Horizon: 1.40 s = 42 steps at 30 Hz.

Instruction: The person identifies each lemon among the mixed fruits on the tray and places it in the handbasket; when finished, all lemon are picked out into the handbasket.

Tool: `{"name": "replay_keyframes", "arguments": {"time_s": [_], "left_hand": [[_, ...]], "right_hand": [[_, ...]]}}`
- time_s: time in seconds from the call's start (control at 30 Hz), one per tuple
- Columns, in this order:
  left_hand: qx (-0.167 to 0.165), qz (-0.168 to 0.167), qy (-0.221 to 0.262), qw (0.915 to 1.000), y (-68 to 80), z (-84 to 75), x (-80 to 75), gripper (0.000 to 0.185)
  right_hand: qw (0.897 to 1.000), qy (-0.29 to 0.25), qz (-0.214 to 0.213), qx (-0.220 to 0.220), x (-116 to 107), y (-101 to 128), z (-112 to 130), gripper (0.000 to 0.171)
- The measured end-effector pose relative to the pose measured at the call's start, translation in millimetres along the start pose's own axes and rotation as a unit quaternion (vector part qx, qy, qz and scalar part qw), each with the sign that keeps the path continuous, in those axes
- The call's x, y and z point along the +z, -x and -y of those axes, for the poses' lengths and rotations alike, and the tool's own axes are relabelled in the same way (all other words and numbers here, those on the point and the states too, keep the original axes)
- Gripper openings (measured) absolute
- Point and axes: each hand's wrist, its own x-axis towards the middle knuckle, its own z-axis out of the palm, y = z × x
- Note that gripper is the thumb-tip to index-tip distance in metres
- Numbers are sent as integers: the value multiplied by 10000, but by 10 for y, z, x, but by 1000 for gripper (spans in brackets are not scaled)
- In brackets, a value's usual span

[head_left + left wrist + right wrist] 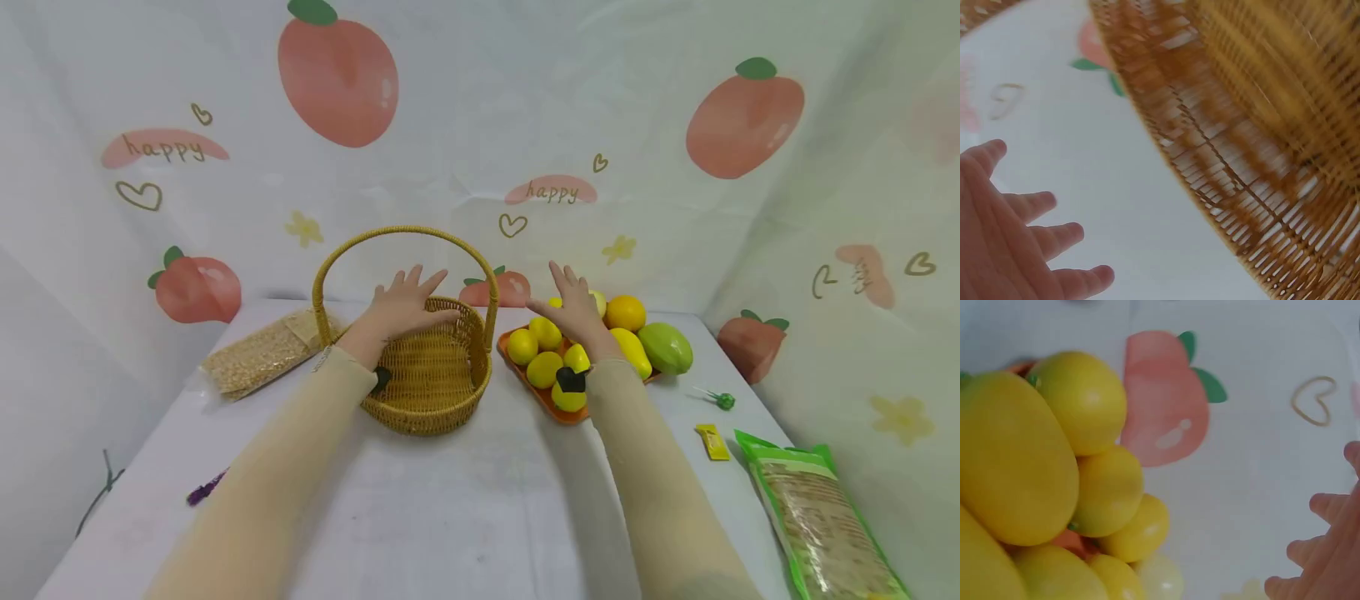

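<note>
My left hand (pixel 399 310) hovers over the wicker basket (pixel 420 422) with its fingers spread and nothing held. The basket's tall hooped handle (pixel 405 229) arches up behind that hand. In the left wrist view, the fingers (pixel 1060 240) stretch out beside the basket's woven wall (pixel 1210 169). To the right, my right hand (pixel 576 312) is raised over an orange tray (pixel 567 418) of yellow fruit, fingers apart and holding nothing. Yellow round fruits (pixel 522 346), an orange fruit (pixel 626 313) and a large green fruit (pixel 666 348) lie there. The right wrist view shows fingertips (pixel 1304 550) apart from the yellow fruit (pixel 1079 403).
A clear bag of pale grains or beans (pixel 262 354) lies left of the basket. On the right are a green wrapped lollipop (pixel 724 402), a yellow packet (pixel 712 442) and a green-edged bag (pixel 821 508). A purple wrapped item (pixel 204 490) lies at left. Printed cloth walls (pixel 450 108) surround the table.
</note>
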Motion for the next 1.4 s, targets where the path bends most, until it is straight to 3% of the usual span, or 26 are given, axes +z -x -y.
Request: {"name": "replay_keyframes", "arguments": {"time_s": [0.13,0.27,0.37,0.5,0.6,0.7,0.83,1.03,1.13,1.23,1.33,1.4], "left_hand": [[390,-203,434,9981,281,-12,-60,83],[673,-583,917,9918,574,-24,-54,81],[845,-988,1399,9816,758,-19,25,78],[864,-1577,2075,9616,967,20,194,76],[812,-2181,2719,9338,1102,59,346,74],[951,-3075,3450,8817,1178,98,511,70],[1017,-4120,4044,8102,1210,127,660,65],[542,-5053,4519,7332,1169,233,747,57],[113,-5386,4553,7089,1145,362,813,56],[-394,-5357,4702,7003,1129,497,872,55],[-853,-4905,5073,7034,1104,622,909,54],[-1035,-4535,5222,7148,1086,688,913,54]], "right_hand": [[9922,-1220,-268,-18,-8,184,-119,82],[9791,-1938,-609,111,57,394,-199,78],[9690,-2297,-885,195,135,551,-250,76],[9507,-2839,-1240,168,251,717,-321,71],[9349,-3232,-1446,246,334,838,-353,69],[9204,-3517,-1647,455,424,936,-375,69],[9051,-3711,-1923,782,531,1012,-405,70],[8923,-3818,-2163,1066,615,1041,-409,73],[8949,-3696,-2233,1130,653,1042,-414,71],[8961,-3639,-2246,1185,692,1036,-422,67],[8956,-3649,-2245,1201,727,1018,-424,64],[8971,-3620,-2241,1179,749,999,-423,62]]}}
